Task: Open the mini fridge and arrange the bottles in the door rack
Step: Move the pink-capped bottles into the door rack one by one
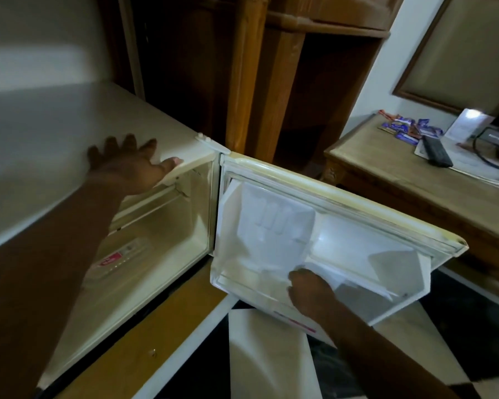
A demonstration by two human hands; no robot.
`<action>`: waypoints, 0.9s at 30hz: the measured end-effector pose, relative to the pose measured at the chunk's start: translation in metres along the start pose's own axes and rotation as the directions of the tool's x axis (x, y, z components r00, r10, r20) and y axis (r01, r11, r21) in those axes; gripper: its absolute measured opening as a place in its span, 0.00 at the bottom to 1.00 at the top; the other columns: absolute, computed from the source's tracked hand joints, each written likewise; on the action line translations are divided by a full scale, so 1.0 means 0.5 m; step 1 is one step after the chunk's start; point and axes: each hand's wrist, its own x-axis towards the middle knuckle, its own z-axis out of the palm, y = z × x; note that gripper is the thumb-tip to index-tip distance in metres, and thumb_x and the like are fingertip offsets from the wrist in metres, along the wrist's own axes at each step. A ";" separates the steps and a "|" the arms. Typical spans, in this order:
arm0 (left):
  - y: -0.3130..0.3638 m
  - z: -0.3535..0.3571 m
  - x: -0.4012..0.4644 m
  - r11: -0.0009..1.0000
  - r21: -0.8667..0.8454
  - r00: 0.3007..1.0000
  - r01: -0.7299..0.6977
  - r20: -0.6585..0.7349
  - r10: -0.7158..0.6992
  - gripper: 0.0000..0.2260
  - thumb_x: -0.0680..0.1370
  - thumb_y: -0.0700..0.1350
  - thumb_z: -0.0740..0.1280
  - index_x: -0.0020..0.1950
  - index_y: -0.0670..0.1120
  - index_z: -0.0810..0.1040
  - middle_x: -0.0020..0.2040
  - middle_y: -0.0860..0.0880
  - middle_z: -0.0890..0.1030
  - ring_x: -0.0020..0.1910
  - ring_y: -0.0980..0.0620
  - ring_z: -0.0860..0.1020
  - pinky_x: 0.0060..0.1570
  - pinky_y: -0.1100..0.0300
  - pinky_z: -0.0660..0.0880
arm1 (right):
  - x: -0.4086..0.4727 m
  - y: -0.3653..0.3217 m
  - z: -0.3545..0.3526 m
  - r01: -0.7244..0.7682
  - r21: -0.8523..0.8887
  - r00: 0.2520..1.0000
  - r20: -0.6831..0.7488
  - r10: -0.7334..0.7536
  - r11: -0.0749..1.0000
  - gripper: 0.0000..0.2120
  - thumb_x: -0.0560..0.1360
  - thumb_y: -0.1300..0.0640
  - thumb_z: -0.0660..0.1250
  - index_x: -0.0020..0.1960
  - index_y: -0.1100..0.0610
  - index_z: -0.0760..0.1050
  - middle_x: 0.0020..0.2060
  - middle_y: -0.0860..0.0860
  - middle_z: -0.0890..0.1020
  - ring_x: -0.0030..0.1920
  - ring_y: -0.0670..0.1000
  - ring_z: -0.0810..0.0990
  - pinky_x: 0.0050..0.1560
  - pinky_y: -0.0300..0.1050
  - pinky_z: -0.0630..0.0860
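The white mini fridge (69, 133) stands at the left with its door (343, 197) swung open to the right. My left hand (130, 165) lies flat on the fridge top, fingers apart, thumb over the front edge. My right hand (308, 292) reaches down into the lower door rack (392, 300), its fingertips hidden inside. Just under that hand a red label (294, 322) shows through the rack's front; whether the hand grips a bottle there is unclear. Inside the fridge, a clear bottle with a red label (118, 260) lies on the floor of the compartment.
A wooden side table (386, 168) stands to the right behind the door, carrying snack packets (406, 129), a remote (435, 151) and papers. A wooden cabinet (242, 82) rises behind the fridge. The floor below has black and white tiles (271, 355).
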 end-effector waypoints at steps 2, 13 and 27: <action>-0.002 0.003 0.004 1.000 0.000 1.000 0.001 0.012 -0.001 0.47 0.69 0.81 0.38 0.83 0.58 0.50 0.83 0.45 0.52 0.79 0.35 0.52 0.74 0.33 0.51 | -0.003 0.053 0.030 -0.087 -0.072 0.993 0.076 0.092 0.994 0.15 0.80 0.59 0.57 0.66 0.58 0.69 0.66 0.55 0.74 0.65 0.55 0.74 0.65 0.49 0.72; -0.015 0.024 0.029 1.000 -0.019 1.000 0.004 0.001 -0.003 0.52 0.64 0.84 0.35 0.82 0.60 0.49 0.84 0.45 0.51 0.80 0.35 0.51 0.74 0.32 0.49 | 0.018 0.112 0.057 -0.116 -0.187 0.954 0.250 0.162 0.975 0.24 0.69 0.56 0.76 0.62 0.59 0.74 0.60 0.57 0.78 0.60 0.55 0.78 0.60 0.53 0.78; -0.007 0.017 0.025 1.000 0.002 1.000 0.001 -0.005 -0.001 0.52 0.64 0.83 0.35 0.82 0.58 0.51 0.83 0.44 0.54 0.79 0.34 0.53 0.72 0.31 0.52 | 0.006 0.153 0.055 -0.191 0.420 0.976 0.174 0.127 0.887 0.28 0.64 0.48 0.79 0.59 0.51 0.72 0.51 0.48 0.77 0.55 0.50 0.77 0.47 0.38 0.72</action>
